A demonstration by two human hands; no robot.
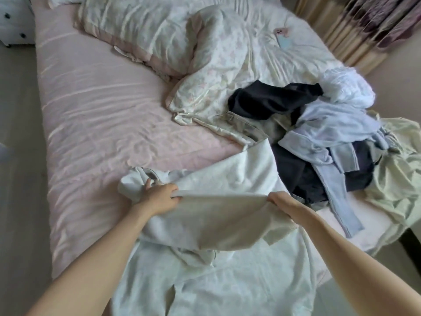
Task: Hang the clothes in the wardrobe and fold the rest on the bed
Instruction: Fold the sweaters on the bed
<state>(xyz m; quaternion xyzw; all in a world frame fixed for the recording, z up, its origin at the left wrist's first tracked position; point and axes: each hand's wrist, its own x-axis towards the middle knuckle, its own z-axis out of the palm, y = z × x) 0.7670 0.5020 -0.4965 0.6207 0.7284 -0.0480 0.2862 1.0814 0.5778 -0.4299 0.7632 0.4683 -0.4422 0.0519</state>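
Bare forearms, no sleeves, two hands

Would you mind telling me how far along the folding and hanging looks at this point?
Early on. Nothing looks finished: no folded stack shows on the bed, and no wardrobe is in view. In hand: the left hand and right hand grip one edge of a pale garment, lifting it. Left: the jumbled pile of clothes on the right.
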